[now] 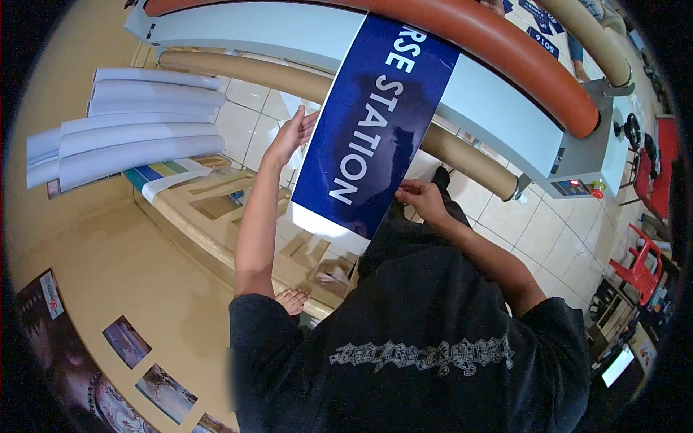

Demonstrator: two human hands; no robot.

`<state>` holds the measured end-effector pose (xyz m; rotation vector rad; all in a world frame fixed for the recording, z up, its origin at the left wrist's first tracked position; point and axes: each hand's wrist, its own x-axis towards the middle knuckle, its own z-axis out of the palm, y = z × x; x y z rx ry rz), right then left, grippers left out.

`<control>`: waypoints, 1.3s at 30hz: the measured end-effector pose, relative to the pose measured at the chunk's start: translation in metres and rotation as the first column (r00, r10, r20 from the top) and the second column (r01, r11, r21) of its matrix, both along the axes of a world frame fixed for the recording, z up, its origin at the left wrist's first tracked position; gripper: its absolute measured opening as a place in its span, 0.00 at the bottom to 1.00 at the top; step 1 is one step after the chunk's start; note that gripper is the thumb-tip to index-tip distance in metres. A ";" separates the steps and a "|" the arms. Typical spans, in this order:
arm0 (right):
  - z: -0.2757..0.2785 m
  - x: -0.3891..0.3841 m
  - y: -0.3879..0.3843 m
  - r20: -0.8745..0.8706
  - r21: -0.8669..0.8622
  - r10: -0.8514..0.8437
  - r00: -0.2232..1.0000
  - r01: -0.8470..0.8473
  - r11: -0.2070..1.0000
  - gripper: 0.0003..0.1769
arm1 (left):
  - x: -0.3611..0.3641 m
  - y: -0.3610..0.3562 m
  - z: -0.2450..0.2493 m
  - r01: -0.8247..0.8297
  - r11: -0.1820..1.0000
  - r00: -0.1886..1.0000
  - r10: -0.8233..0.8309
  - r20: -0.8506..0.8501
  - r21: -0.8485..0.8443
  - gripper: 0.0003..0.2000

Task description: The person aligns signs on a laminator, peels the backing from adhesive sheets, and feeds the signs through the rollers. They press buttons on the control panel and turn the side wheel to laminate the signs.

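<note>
A blue sign sheet (375, 123) with white letters reading "STATION" and part of another word hangs from the laminator's orange-red roller (462, 36) toward my body. Its white lower end (328, 229) curls slightly. Beside the sheet's left edge, my left hand (290, 136) is open, fingers stretched toward the edge and thumb up; its fingertips meet the edge or go just behind it. At the lower right edge, my right hand (424, 200) is closed in a pinch on the sheet's margin.
The laminator's control box (577, 184) with a red button is at right. Brown tube rollers (469, 162) run below the machine. White paper rolls (144, 141) lie at left by a wooden frame (216, 195). A red chair (639, 260) stands farther right.
</note>
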<state>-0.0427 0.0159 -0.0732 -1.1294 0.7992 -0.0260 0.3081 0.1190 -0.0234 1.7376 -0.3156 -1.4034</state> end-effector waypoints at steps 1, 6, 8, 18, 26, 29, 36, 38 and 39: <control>0.004 0.000 0.002 0.001 0.002 -0.003 1.000 0.003 1.000 0.19 | 0.000 0.000 0.001 0.001 1.000 1.000 -0.001 0.017 0.005 0.39; -0.006 0.000 0.013 -0.077 -0.103 0.115 0.990 -0.122 0.987 0.15 | -0.004 -0.002 0.006 0.019 0.999 0.998 -0.021 0.054 0.044 0.40; -0.014 -0.001 0.015 -0.076 -0.098 0.121 0.990 -0.129 0.987 0.14 | -0.006 -0.002 0.007 0.022 0.999 0.997 -0.026 0.076 0.049 0.40; -0.024 -0.001 0.022 0.011 -0.118 0.041 0.999 -0.039 0.992 0.13 | -0.003 -0.001 0.003 0.023 1.000 0.999 -0.023 0.038 0.017 0.38; -0.031 -0.009 0.027 -0.085 -0.115 0.122 0.989 -0.131 0.985 0.19 | -0.005 -0.001 0.008 0.025 1.000 0.999 -0.025 0.039 0.004 0.38; -0.033 -0.008 0.029 -0.103 -0.085 0.121 0.987 -0.130 0.988 0.19 | -0.006 -0.002 0.008 0.019 0.999 0.999 -0.020 0.044 0.026 0.38; -0.012 -0.002 0.025 -0.160 -0.128 0.169 0.972 -0.191 0.973 0.18 | -0.002 0.001 -0.003 0.004 1.000 0.999 -0.005 0.049 0.019 0.39; -0.012 0.000 0.027 -0.137 -0.146 0.152 0.979 -0.172 0.974 0.14 | -0.003 0.002 -0.002 0.000 1.000 0.999 -0.002 0.051 0.027 0.39; -0.012 0.001 0.028 -0.113 -0.165 0.134 0.984 -0.152 0.974 0.11 | -0.003 0.002 0.000 0.009 1.000 0.999 -0.010 0.041 0.020 0.39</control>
